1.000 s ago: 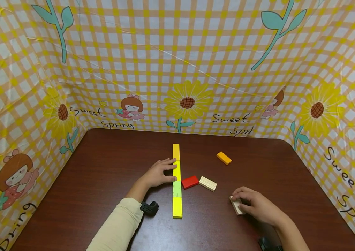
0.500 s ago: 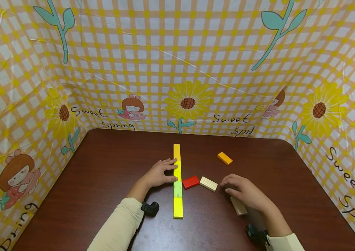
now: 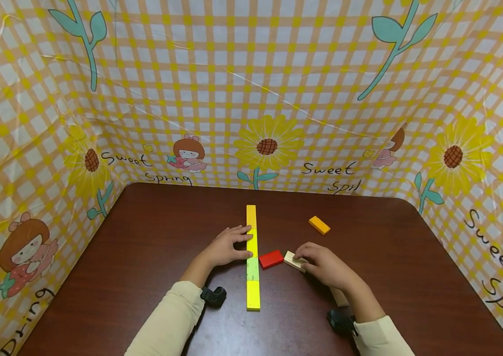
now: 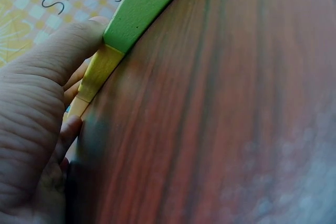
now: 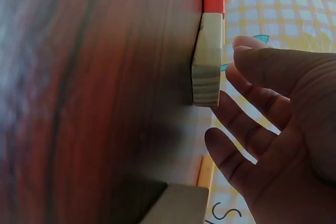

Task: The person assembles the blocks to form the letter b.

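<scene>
A straight row of yellow blocks (image 3: 253, 295) with one green block (image 3: 253, 269) lies across the table in the head view. My left hand (image 3: 225, 247) rests against the row from its left side, fingertips touching it. The left wrist view shows the thumb at the end of the green block (image 4: 147, 9). Over a pale wooden block (image 3: 290, 258) hovers my right hand (image 3: 327, 264), its fingers loosely bent. In the right wrist view a gap separates the thumb from this wooden block (image 5: 207, 51). A red block (image 3: 271, 259) lies between it and the row.
A second pale wooden block (image 3: 339, 297) lies partly hidden under my right wrist. An orange block (image 3: 319, 225) is farther back on the right. The brown table (image 3: 153, 222) is walled by checked, flower-printed cloth (image 3: 216, 89) at the back and sides.
My right hand has let go of the nearer pale block, leaving it on the table. It has moved left and away from me to the other pale block. My left hand has stayed put.
</scene>
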A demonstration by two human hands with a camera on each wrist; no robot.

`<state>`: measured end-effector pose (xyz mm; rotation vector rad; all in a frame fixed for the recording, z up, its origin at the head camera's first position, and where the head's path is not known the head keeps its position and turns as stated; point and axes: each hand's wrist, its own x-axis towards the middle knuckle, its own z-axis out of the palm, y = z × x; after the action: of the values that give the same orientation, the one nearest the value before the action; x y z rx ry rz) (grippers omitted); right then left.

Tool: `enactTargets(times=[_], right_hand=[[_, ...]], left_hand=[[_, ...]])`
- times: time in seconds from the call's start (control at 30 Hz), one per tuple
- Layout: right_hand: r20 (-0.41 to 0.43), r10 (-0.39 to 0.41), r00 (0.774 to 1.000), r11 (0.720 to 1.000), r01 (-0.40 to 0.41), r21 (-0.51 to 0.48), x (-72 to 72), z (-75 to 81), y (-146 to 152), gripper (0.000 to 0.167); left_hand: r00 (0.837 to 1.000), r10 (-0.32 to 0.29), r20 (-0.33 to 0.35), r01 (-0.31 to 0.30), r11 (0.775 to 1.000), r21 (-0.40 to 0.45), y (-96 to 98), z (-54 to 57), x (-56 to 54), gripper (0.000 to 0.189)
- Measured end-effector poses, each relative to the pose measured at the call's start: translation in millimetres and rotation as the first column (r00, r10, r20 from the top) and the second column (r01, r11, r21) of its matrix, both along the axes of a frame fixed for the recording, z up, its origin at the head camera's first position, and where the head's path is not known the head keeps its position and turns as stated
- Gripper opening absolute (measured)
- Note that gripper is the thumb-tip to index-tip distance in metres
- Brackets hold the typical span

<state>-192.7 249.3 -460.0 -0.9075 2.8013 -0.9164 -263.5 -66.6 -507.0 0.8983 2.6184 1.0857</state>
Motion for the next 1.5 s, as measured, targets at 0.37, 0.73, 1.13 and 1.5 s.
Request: enactTargets(times=[0.37,0.73,1.13,1.5], right_hand=[[-0.038,0.004,0.999,0.997,-0.002,0.072,-1.2,-0.7,-4.6,0.018],[-0.044,-0.005,0.999,0.998,0.008,0.063,-3.1,-2.8,-3.5,0.019],[-0.031,-0.007,0.999,0.999,0.009,0.049,-1.5,-1.8,-6.2,0.02],[-0.012,-0.004,1.0,0.999,0.005,0.041,4.7,-3.3,-5.5,0.021]], left_hand=[[1.0,0.003,0.009,-0.003,1.0,0.004,0.0,-0.5,-0.7,0.059],[1.0,0.008,0.007,-0.008,1.0,-0.002,0.5,1.0,-1.4,0.06],[1.0,0.005,0.009,-0.005,1.0,0.006,-0.8,3.1,0.1,0.059],[1.0,0.012,0.017,-0.012,1.0,-0.01,-0.2,0.1,-0.4,0.06]])
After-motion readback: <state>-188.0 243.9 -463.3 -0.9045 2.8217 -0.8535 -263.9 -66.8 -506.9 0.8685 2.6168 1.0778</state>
